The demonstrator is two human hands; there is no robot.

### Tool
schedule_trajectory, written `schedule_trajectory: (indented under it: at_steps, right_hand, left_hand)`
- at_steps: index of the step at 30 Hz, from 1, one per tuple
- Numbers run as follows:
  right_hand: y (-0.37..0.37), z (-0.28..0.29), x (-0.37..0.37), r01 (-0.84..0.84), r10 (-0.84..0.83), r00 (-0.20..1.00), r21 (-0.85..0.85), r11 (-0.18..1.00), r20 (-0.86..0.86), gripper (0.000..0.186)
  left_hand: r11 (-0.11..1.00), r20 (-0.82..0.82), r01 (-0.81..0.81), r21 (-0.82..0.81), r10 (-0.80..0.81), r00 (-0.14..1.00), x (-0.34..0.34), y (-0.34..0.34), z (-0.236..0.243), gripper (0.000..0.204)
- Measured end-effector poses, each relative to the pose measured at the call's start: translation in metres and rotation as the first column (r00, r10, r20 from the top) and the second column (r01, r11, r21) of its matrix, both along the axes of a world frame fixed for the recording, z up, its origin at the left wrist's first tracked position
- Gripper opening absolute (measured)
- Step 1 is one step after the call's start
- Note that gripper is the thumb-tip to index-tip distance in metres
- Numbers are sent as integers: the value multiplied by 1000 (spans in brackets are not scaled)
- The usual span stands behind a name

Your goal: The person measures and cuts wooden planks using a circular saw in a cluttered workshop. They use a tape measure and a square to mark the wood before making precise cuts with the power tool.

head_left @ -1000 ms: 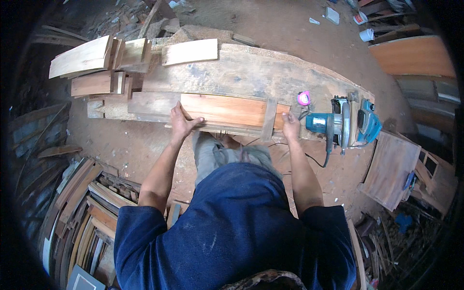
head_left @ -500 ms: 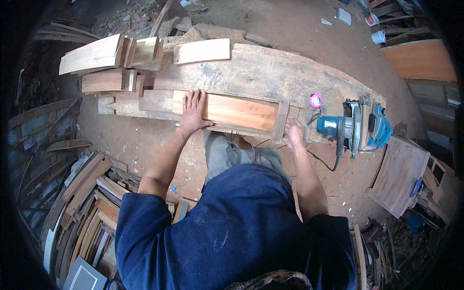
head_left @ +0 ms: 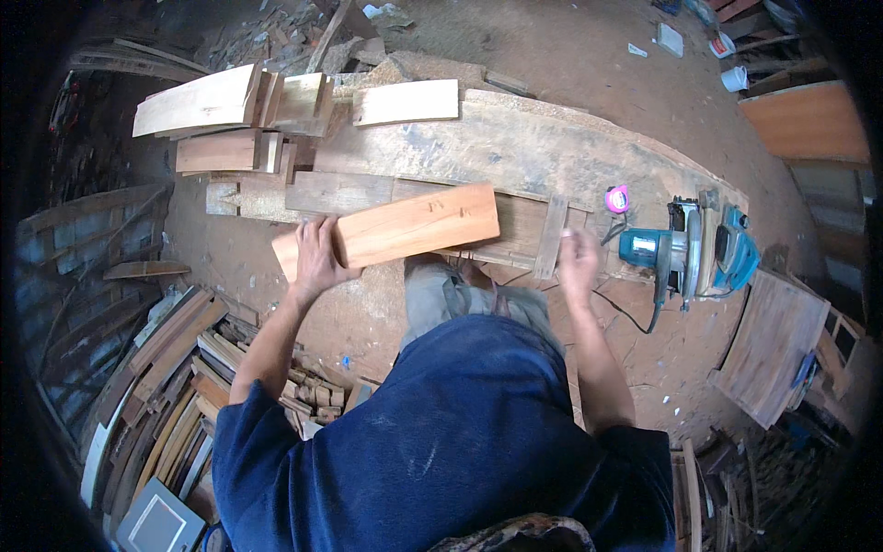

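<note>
My left hand grips a light reddish wooden board near its left end, with the fingers over its face. The board is raised and tilted, its right end higher and lying over the workbench. Dark marks show near that right end. My right hand is just right of a short wooden crosspiece on the bench; motion smears its fingers. A circular saw with a teal body rests at the bench's right end, and a pink tape measure lies to its left.
Stacked boards occupy the bench's left end, and a pale plank lies along the far edge. The saw's black cord loops down beside my right forearm. A wood pile stands at lower left, a wooden panel at right.
My left hand has lifted the board off the bench and swung it left, turning it at an angle. My right hand has shifted slightly beside the crosspiece. The whole view has moved a little.
</note>
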State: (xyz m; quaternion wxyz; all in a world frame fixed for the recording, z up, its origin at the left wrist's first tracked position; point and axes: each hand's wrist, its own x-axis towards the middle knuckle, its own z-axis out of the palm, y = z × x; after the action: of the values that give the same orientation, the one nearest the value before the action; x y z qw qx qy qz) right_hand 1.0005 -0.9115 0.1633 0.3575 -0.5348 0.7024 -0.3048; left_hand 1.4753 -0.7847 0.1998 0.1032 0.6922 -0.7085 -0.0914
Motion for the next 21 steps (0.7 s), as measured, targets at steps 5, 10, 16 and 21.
schedule_trajectory:
  at_steps: [5,10,16,21]
  right_hand:
    - [35,47,137,-552,456,777,121,825,434,58]
    - [-7,21,211,-219,63,769,170,961,636,43]
    - [-55,5,173,-557,489,828,296,776,276,46]
    - [-61,-15,207,-838,877,474,346,422,78,52]
  left_hand:
    - [894,-354,-446,39,430,831,-87,8,12,111]
    - [885,-691,-402,234,443,571,-151,-11,6,88]
    - [991,-150,-104,84,116,982,-88,-31,6,103]
    - [954,201,112,278,-171,964,-25,-49,-32,118]
